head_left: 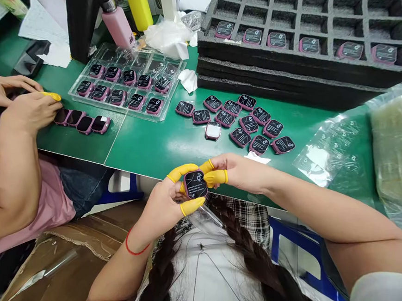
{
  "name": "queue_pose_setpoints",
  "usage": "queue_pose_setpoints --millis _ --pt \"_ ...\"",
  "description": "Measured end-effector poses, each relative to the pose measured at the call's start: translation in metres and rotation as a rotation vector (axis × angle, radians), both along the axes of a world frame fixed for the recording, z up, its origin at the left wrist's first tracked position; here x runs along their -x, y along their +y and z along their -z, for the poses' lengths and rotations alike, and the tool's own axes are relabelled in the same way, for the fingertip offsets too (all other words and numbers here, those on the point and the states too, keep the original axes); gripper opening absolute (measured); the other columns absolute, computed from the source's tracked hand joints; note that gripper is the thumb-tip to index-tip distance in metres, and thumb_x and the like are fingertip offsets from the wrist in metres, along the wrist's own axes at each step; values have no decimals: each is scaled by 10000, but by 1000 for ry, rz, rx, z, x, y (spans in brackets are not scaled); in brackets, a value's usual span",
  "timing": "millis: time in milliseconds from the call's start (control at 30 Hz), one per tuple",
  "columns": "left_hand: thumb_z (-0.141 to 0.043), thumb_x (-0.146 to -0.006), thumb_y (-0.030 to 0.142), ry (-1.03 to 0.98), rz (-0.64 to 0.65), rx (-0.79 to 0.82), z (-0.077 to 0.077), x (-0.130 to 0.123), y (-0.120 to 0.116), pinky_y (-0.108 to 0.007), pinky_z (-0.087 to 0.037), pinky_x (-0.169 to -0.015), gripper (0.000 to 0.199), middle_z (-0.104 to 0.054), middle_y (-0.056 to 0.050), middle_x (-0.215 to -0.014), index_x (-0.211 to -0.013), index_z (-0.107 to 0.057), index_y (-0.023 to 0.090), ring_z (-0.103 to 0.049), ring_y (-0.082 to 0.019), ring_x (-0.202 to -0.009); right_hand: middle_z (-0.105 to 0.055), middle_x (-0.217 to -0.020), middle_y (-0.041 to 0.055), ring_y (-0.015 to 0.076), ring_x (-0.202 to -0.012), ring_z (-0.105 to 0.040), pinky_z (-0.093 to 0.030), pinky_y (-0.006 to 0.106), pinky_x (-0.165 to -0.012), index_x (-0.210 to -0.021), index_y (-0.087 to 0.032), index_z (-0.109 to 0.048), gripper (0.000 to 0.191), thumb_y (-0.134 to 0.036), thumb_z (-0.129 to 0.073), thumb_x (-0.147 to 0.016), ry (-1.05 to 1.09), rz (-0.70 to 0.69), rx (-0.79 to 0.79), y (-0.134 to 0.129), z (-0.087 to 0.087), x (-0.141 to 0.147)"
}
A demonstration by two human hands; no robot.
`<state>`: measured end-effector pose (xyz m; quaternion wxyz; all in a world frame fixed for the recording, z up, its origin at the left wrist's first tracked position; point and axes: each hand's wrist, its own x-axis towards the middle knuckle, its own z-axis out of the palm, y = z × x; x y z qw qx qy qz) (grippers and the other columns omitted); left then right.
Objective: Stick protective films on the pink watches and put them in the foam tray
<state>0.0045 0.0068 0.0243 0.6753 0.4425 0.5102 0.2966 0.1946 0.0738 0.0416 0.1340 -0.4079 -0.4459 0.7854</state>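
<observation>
The left hand and the right hand, both with yellow rubber finger cots, are close together and pinch one small square pink-rimmed watch case with a black printed film on its face. The left thumb and fingers clamp its left side and bottom edge; the right fingertips grip its upper right edge. The case is held in the air just in front of the near edge of the green table, above the person's lap. A clear plastic film piece hangs just below the case.

On the table beyond the hands lies a loose cluster of the same pink watch cases, most face up with black film, one showing a white face. Left of that sits a clear plastic blister tray with more cases in its pockets. Behind the cluster stands a stack of dark grey foam trays with square compartments, a few cases in the front row. To the right lie clear plastic bags.

At the left, a co-worker's hands, one finger in a yellow cot, touch a row of four pink cases. A pink bottle and a yellow bottle stand at the back, near crumpled white wipes.
</observation>
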Motion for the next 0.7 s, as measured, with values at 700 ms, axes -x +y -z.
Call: queue_pose_setpoints --millis 700 --pt "-799 -694 177 -82 4 40 5 0 2 -150 -498 -637 586 -684 66 -735 -1216 -535 226 -611 -62 -639 -593 -644 -38 81 -622 -480 -370 246 -629 -684 -154 -625 65 -173 -652 -628 10 -14 -17 0 8 0"
